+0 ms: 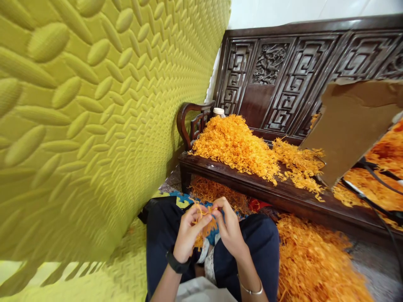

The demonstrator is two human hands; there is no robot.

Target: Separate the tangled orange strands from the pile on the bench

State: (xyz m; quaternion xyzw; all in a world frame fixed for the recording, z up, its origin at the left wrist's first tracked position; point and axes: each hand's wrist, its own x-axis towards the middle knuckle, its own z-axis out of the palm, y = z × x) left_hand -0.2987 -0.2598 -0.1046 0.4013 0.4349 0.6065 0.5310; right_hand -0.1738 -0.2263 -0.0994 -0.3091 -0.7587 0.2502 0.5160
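Head view: in front of the carved wooden bench (250, 105), my left hand (188, 230) and right hand (231, 231), both nearly closed, pinch a thin orange strand (204, 212) between thumbs and fingertips. On the bench sits a heap of orange strands (234, 142); a cardboard sheet (352, 126) stands tilted there.

A carved wooden bench (252, 100) and yellow foam matting (94, 126) suggest a home.

Holds left hand (188, 226) and right hand (230, 228) close together at six o'clock, nearly meeting, and pinches thumbs (202, 222) against bent index fingers (223, 204). Slants left forearm (168, 282) up from seven o'clock, right forearm (248, 270) from five.
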